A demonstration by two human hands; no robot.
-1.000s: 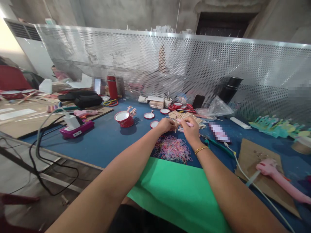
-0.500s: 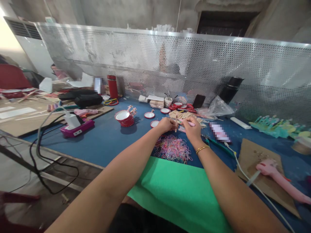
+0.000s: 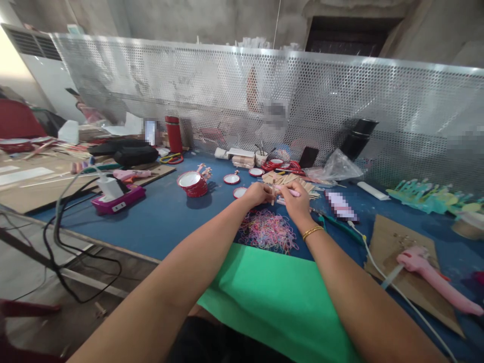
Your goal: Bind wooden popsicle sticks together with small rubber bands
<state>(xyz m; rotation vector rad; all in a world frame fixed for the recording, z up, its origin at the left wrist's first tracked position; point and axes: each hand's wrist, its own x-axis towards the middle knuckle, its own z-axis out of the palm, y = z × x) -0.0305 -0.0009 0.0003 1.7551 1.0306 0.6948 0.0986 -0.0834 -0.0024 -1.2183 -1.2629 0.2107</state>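
At mid-desk (image 3: 151, 227), taking the stick (image 3: 273, 193) as dial centre and the mesh panel (image 3: 212, 75) as twelve, two hands work close together. The left hand (image 3: 259, 195) has its grip pinched on the upright stick; the right hand (image 3: 298, 201) has its grip closed, pen-fashion, on a pink tool (image 3: 295, 193) aimed at nine. Whether tool and stick touch cannot be told from where I stand. Bands (image 3: 268, 233) lie heaped at six, wood strips (image 3: 283, 179) at one to two, stacked red discs (image 3: 194, 189) at nine. Done well, I judge, this step wants the stick kept still and the tool guided lightly, near its tip. Pose: the left forearm (image 3: 181, 272) slants in from between seven and eight, the right forearm (image 3: 348, 277) from between four and five, a bracelet (image 3: 312, 231) at its wrist.
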